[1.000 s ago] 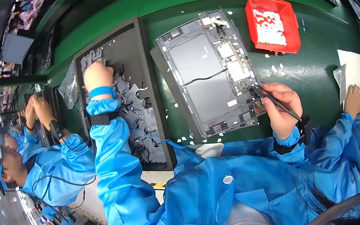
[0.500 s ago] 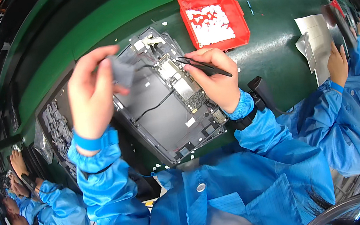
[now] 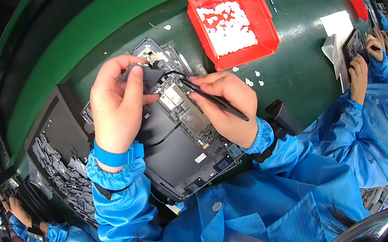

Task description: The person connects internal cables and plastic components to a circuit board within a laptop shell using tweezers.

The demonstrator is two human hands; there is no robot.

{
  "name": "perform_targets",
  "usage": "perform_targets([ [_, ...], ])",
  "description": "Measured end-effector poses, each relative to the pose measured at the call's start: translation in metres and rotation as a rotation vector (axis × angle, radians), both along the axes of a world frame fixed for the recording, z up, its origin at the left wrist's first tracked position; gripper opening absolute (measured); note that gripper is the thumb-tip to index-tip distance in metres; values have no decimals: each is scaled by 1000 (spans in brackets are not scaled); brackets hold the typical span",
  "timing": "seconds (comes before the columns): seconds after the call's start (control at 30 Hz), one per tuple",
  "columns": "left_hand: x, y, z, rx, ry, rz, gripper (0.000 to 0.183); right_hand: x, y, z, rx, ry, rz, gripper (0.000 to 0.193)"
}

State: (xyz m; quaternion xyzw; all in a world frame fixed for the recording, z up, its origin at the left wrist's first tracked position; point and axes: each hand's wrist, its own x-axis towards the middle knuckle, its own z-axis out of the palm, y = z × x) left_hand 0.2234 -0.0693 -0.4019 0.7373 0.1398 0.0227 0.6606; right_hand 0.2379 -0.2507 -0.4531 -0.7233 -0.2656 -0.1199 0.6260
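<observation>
An opened laptop-like device (image 3: 171, 151), dark grey with a bare circuit board (image 3: 191, 116) along its right side, lies in front of me. My left hand (image 3: 120, 101) pinches a small dark grey part (image 3: 151, 75) over the device's upper end. A black cable (image 3: 175, 73) runs near that part toward the board; whether they are joined I cannot tell. My right hand (image 3: 231, 104) is closed on black tweezers (image 3: 214, 98), held slanting over the board's upper right edge. Their tips point at the cable's right end, partly hidden by my fingers.
A red bin (image 3: 269, 37) of small white pieces stands beyond my right hand, with a few loose white pieces (image 3: 249, 82) beside it. On the left is a black tray (image 3: 71, 120) of dark grey parts (image 3: 57, 163). Co-workers in blue sit on both sides; the right one handles a dark panel (image 3: 354, 45).
My left hand has brought the grey part right, onto the device's upper end. The tweezers remain near the board's top. The view has shifted; a dark panel now shows by the right co-worker's hands.
</observation>
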Motion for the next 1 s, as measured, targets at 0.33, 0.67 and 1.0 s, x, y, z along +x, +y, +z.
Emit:
perform_targets([
  [0.33,-1,-1,8,-78,57,-25,30,-7,-5,14,494,566,77,23],
  [0.67,-1,-2,6,-29,12,26,34,-5,-7,16,518,675,163,24],
  [1.0,-1,-2,4,-33,0,21,34,-6,-9,15,427,628,155,20],
])
